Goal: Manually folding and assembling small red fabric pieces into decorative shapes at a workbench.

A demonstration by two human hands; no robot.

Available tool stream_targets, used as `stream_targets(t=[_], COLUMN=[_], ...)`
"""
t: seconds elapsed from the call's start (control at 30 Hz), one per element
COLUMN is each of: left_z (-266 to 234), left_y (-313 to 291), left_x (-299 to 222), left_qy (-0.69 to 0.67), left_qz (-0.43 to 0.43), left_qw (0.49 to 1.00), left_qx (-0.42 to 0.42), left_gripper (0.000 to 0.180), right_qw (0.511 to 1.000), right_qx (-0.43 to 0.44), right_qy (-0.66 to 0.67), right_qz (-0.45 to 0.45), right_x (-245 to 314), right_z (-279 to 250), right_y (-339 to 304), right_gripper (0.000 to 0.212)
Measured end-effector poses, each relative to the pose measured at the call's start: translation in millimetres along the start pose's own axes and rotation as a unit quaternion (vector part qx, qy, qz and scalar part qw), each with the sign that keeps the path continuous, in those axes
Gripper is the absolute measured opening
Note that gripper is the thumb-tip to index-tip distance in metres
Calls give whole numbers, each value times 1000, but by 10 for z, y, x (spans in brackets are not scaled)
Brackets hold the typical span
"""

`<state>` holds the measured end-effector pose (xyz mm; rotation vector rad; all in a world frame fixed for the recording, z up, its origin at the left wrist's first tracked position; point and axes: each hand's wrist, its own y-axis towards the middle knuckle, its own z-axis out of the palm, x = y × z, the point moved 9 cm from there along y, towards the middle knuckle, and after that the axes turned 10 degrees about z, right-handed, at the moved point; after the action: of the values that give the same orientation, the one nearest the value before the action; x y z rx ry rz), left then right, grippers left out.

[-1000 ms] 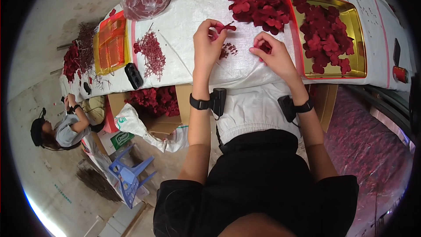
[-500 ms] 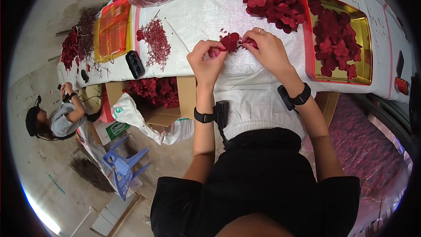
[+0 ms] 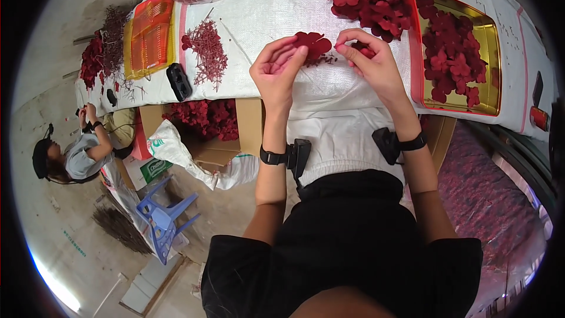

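Between the thumb and fingers of my left hand [image 3: 276, 72], a dark red artificial flower [image 3: 313, 45] is pinched, its rounded petals spread to the right. My right hand [image 3: 379, 66] is a short way off, its fingers curled around another piece of dark red petal [image 3: 364, 49], only part of which shows. Under and between the hands, small dark red bits [image 3: 322, 60] are scattered on the white woven cloth [image 3: 335, 90]. Just beyond my right hand lies a heap of dark red flowers [image 3: 369, 5].
To the right, a red-rimmed gold tin [image 3: 491, 65] holds more flowers. On the left are a pile of red stems [image 3: 209, 53], a black case [image 3: 179, 82] and an orange-yellow tray [image 3: 150, 35]. A cardboard box [image 3: 250, 127] of flowers stands below the table; a co-worker [image 3: 85, 153] is farther left.
My hands have moved apart and up from the table. The flower in my left hand has lifted and now shows more of its petals; my right hand has turned its palm more toward the left.
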<state>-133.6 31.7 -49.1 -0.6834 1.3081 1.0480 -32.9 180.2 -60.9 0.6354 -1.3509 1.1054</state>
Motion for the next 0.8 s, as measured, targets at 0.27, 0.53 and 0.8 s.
stream_targets(t=[0.27, 0.53, 0.8], left_z=[343, 508, 565], left_y=[-100, -163, -156], left_x=[-297, -304, -261], left_qy=[17, -9, -55], left_qz=[-1, 5, -19], left_qw=[1000, 998, 995], left_qx=[23, 59, 87], left_gripper=[30, 33, 32], right_qw=[995, 987, 985], right_qx=[-19, -37, -20], right_qy=[95, 141, 146], right_qz=[19, 66, 92], right_x=[227, 166, 92], right_z=[7, -61, -51], right_y=[-201, -276, -282], right_gripper=[9, 13, 13])
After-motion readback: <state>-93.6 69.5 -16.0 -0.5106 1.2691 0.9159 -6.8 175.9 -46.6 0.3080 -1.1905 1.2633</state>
